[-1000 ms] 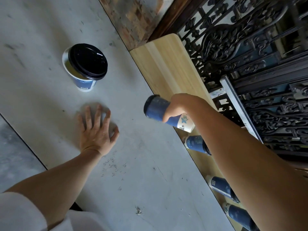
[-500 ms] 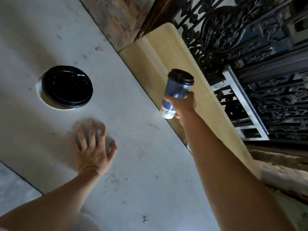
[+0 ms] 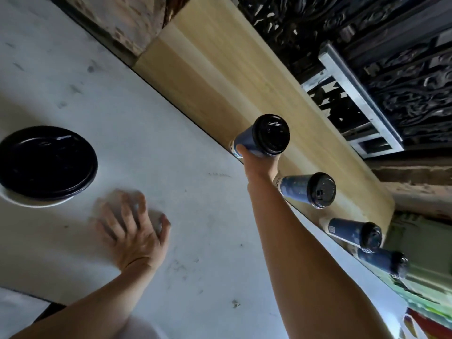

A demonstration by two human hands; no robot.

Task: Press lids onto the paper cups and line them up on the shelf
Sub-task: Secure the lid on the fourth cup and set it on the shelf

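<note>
Right hand [image 3: 259, 165] grips lidded blue cup [image 3: 263, 137] at frame centre, over wooden shelf [image 3: 220, 69]. Left hand [image 3: 133, 231] open, flat on counter [image 3: 171, 155]. Three lidded cups [image 3: 307, 189] lower right on shelf.

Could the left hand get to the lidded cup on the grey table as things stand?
Probably yes: the left hand rests flat on the table beside the cup, empty, with nothing between them.

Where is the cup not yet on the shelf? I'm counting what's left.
The lidded cup stands on the grey table at the head view's left edge, just beyond the left hand.
</note>
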